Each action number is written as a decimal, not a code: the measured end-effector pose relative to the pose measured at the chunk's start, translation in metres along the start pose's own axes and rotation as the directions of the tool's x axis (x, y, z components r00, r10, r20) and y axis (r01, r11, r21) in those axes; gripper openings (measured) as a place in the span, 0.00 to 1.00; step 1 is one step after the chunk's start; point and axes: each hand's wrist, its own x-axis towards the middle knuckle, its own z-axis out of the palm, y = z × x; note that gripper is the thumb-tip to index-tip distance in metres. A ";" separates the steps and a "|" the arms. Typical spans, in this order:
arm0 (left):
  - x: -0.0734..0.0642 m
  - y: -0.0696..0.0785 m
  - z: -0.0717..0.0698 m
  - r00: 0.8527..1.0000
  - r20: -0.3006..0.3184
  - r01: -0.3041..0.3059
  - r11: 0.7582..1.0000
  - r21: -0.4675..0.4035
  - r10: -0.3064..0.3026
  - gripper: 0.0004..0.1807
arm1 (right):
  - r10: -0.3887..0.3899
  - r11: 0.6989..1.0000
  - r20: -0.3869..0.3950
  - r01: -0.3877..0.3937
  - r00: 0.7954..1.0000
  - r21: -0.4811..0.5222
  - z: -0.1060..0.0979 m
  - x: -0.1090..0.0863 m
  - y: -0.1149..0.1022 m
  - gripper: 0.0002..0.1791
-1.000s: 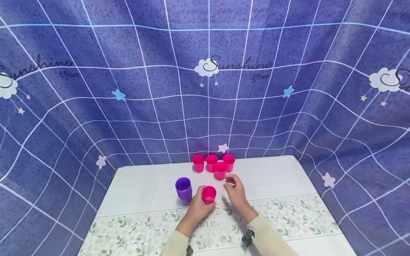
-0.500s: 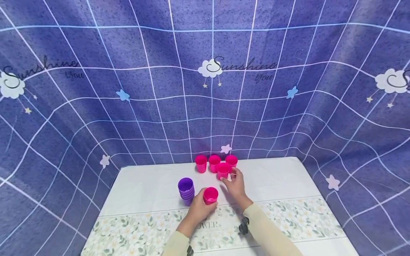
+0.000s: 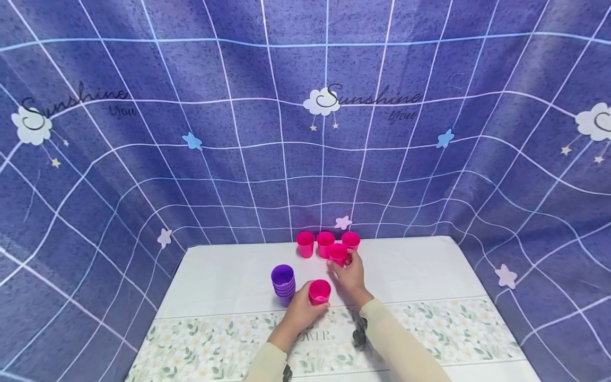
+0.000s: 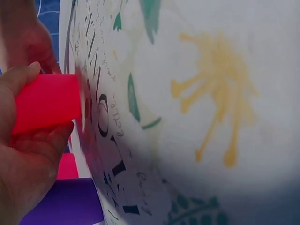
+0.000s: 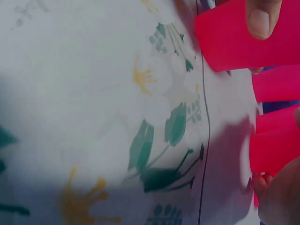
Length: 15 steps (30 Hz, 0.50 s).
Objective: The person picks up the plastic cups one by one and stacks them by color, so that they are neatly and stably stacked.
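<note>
Head view: the left hand (image 3: 299,312) grips a pink cup (image 3: 319,293) by its side, apparently leaving its mouth free; ahead, the right hand (image 3: 350,274) pinches a second pink cup (image 3: 337,254); a purple stack (image 3: 284,288) stands beside the left.

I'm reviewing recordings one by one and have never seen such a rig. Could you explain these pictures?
There is no robot: the left hand and right hand are a person's, both bare. The wide view is taken from the head, looking forward and down; the smaller ones come from each wrist, so things look turned sideways. On the white tablecloth with its flowered band stands a purple stack of cups, with three back cups, all pink, near the blue curtain. The left hand holds one pink cup; the right hand grips a second cup, also pink.
</note>
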 end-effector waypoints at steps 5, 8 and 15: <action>0.001 0.001 0.002 1.000 0.008 -0.007 1.000 -0.006 0.007 0.36 | 0.025 1.000 -0.002 -0.025 1.000 0.009 -0.002 -0.003 -0.003 0.30; 0.001 0.000 0.001 1.000 0.005 0.000 1.000 0.002 0.000 0.37 | 0.027 0.999 0.022 -0.028 0.999 0.036 -0.004 -0.007 -0.005 0.30; 0.003 0.001 0.003 1.000 -0.002 -0.014 1.000 -0.005 0.014 0.37 | -0.004 0.996 0.063 -0.002 0.998 0.091 -0.018 -0.020 -0.016 0.32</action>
